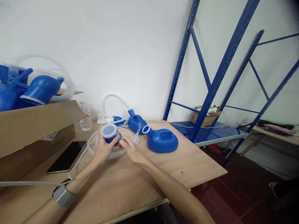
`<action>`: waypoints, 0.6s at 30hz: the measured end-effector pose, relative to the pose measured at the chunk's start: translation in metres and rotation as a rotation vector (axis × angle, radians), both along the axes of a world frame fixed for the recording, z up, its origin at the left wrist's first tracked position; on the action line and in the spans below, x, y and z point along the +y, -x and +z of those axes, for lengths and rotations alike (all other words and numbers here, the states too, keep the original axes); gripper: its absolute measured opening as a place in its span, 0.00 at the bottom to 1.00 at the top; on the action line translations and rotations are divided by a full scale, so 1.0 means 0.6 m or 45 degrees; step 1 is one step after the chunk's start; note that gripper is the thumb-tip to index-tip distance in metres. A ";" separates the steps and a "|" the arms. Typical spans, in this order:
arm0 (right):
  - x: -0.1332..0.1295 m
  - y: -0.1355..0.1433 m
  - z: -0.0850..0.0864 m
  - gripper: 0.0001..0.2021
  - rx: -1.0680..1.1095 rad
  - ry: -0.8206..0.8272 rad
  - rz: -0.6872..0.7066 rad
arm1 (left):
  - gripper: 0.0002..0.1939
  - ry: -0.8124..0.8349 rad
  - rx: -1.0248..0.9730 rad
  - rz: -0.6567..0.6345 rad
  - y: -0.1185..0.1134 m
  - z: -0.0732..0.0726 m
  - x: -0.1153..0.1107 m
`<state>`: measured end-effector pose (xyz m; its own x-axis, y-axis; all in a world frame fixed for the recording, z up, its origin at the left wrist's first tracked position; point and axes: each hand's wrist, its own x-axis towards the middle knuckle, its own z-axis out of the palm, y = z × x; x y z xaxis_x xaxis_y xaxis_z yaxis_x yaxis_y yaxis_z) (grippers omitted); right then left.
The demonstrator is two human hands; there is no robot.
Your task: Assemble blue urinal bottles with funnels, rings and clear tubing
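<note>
My left hand is wrapped round a blue funnel cup with a white rim, its wide mouth facing me. With its fingers closed, my right hand pinches the narrow blue end of the same cup; the fingers partly cover that end. Under and behind the hands lies a coiled translucent hose. To the right stands a blue urinal bottle with a moulded handle and a white-ringed neck. Behind it is another blue bottle with a hose at its neck. A white cap with a strap lies between.
A cardboard box full of blue bottles and hoses is at left. Near it are a black-screened tablet, a clear water bottle and a pale cable. A power strip sits by the wall. Blue shelving rises at right.
</note>
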<state>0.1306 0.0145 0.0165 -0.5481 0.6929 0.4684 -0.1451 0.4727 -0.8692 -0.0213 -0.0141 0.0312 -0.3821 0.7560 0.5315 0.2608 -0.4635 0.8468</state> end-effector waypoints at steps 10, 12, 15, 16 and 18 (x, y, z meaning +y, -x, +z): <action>0.043 -0.019 0.004 0.21 -0.134 -0.097 -0.438 | 0.36 0.066 -0.096 -0.090 0.024 -0.004 0.019; 0.055 -0.035 -0.004 0.21 -0.300 -0.187 -0.547 | 0.38 0.023 -0.165 0.112 0.037 -0.001 0.026; 0.066 -0.050 -0.025 0.22 -0.649 -0.446 -0.613 | 0.38 0.197 -0.263 0.317 0.066 -0.005 0.038; 0.067 -0.052 -0.031 0.21 -0.756 -0.549 -0.614 | 0.39 0.296 -0.305 0.335 0.076 -0.011 0.043; 0.066 -0.051 -0.040 0.19 -0.894 -0.689 -0.617 | 0.42 0.440 -0.412 0.309 0.094 -0.026 0.053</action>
